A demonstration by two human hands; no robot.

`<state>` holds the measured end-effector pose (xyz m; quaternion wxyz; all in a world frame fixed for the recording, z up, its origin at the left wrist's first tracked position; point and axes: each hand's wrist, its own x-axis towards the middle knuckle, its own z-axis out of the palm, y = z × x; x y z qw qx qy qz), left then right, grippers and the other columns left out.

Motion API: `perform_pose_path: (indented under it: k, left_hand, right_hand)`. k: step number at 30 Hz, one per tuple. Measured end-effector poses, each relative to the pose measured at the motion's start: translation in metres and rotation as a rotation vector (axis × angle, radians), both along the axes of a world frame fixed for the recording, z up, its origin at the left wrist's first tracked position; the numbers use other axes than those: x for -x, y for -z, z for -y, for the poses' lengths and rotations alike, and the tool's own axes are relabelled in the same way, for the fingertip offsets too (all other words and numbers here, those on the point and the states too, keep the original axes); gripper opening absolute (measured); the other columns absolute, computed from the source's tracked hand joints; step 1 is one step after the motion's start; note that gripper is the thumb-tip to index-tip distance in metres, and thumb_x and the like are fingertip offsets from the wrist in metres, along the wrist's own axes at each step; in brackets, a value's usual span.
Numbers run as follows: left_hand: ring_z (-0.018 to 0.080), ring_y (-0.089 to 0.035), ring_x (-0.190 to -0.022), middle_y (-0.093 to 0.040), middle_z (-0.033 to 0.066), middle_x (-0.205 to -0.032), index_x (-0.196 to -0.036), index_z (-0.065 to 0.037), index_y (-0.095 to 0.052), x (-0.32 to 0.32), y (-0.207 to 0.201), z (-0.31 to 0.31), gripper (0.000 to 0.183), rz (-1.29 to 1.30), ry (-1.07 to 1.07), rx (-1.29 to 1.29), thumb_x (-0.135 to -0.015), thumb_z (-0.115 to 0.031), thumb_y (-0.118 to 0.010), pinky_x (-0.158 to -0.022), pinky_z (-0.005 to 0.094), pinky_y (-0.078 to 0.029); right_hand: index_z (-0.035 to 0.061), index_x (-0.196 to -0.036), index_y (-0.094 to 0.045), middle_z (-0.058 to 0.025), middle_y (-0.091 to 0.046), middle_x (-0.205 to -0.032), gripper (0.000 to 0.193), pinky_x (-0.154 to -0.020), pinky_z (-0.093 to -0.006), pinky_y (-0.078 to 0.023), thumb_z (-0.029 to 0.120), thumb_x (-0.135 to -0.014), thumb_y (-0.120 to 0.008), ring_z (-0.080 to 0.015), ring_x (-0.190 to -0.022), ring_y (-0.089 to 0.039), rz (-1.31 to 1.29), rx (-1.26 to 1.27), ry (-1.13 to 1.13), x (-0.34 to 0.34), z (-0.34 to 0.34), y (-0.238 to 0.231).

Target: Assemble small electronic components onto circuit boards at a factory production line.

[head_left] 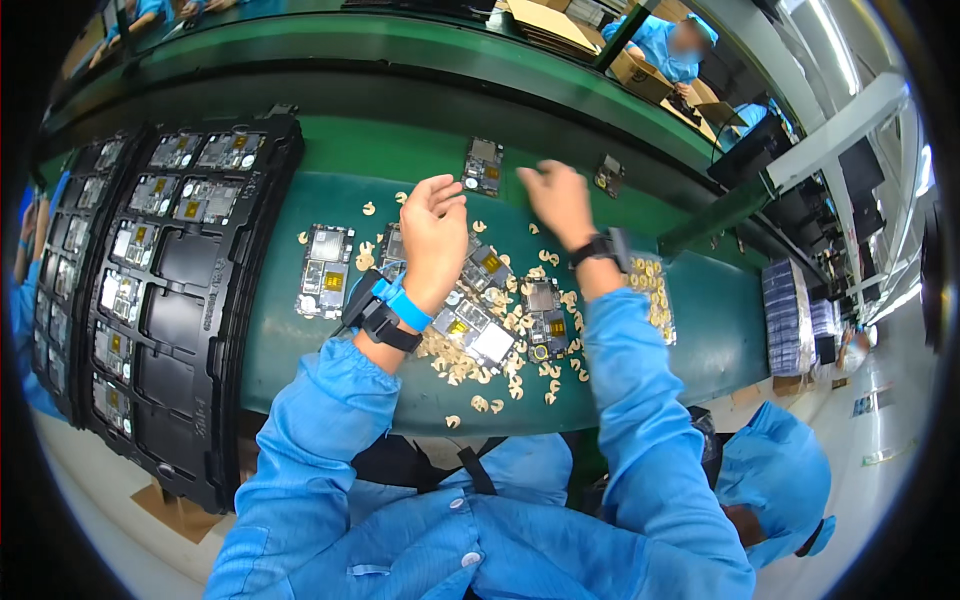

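Observation:
My left hand [435,232] is raised over the work mat with its fingers loosely bent and slightly apart, and I see nothing in them. Its fingertips come close to the left edge of a circuit board [484,166] at the mat's far side; whether they touch it I cannot tell. To the right, my right hand [560,205] is open, thumb and fingers apart, slightly blurred. Beneath and between the hands lie several circuit boards, among them one with a white square [492,342] and one beside it [545,318]. Small cream C-shaped pieces [455,365] are heaped and scattered around them.
Black trays [180,300] with circuit boards in some pockets stand at the left. Another board [325,270] lies near them. A panel of round yellowish pieces [650,295] is at the right. A small module [609,175] lies farther back. A green post [710,215] rises at the right.

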<state>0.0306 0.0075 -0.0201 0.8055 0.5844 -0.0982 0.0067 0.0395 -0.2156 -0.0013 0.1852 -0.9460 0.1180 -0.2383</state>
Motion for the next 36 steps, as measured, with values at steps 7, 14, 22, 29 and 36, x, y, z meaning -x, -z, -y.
perform_pose_path:
  k: [7, 14, 22, 29, 36]
  left_hand:
    - [0.0263, -0.069, -0.112, -0.061, 0.0283, -0.134, -0.138, 0.017, -0.047, -0.002, 0.009, 0.008, 0.046, 0.030, -0.019, -0.151, -0.094, 0.004, -0.056, -0.088, 0.0315, -0.060]
    - [0.0236, -0.073, -0.103, -0.069, 0.0209, -0.119, -0.132, 0.014, -0.053, 0.007, -0.009, 0.004, 0.038, -0.167, 0.185, 0.085, -0.102, -0.006, -0.061, -0.089, 0.0304, -0.060]
    - [0.0212, -0.073, -0.100, -0.071, 0.0192, -0.116, -0.130, 0.014, -0.058, 0.020, -0.022, 0.002, 0.031, -0.050, 0.298, 0.081, -0.105, -0.004, -0.054, -0.093, 0.0312, -0.062]
    - [0.0197, -0.072, -0.102, -0.071, 0.0167, -0.116, -0.136, 0.012, -0.057, 0.025, -0.014, 0.012, 0.034, 0.031, 0.343, -0.004, -0.108, -0.008, -0.050, -0.094, 0.0314, -0.061]
    - [0.0172, -0.070, -0.100, -0.069, 0.0155, -0.115, -0.140, 0.010, -0.054, 0.033, -0.015, 0.010, 0.036, 0.104, 0.278, -0.086, -0.109, -0.007, -0.049, -0.091, 0.0299, -0.062]
  right_hand:
    - [0.0042, -0.146, -0.048, -0.0260, -0.061, -0.120, 0.077, -0.096, -0.0450, -0.051, -0.006, -0.075, -0.075, -0.0380, -0.110, -0.063, 0.385, -0.392, 0.006, -0.063, -0.075, 0.047]
    - [-0.0001, -0.152, -0.033, -0.0210, -0.056, -0.124, 0.071, -0.084, -0.0368, -0.057, -0.015, -0.090, -0.063, -0.0245, -0.099, -0.066, 0.383, -1.638, -0.243, 0.004, -0.100, -0.018]
    - [0.0057, -0.133, -0.059, -0.0147, -0.064, -0.116, 0.052, -0.085, -0.0373, -0.056, 0.012, -0.086, -0.080, -0.0251, -0.099, -0.068, 0.317, -0.287, -0.050, 0.111, -0.040, -0.033]
    - [-0.0016, -0.106, -0.071, -0.0191, -0.067, -0.103, 0.022, -0.087, -0.0463, -0.053, 0.008, -0.087, -0.073, -0.0384, -0.098, -0.066, -0.034, 0.112, 0.151, 0.208, 0.081, -0.035]
    - [-0.0030, -0.110, -0.070, -0.0212, -0.066, -0.105, 0.021, -0.086, -0.0474, -0.054, 0.001, -0.090, -0.065, -0.0416, -0.096, -0.065, -0.058, 0.143, 0.074, 0.209, 0.112, -0.016]
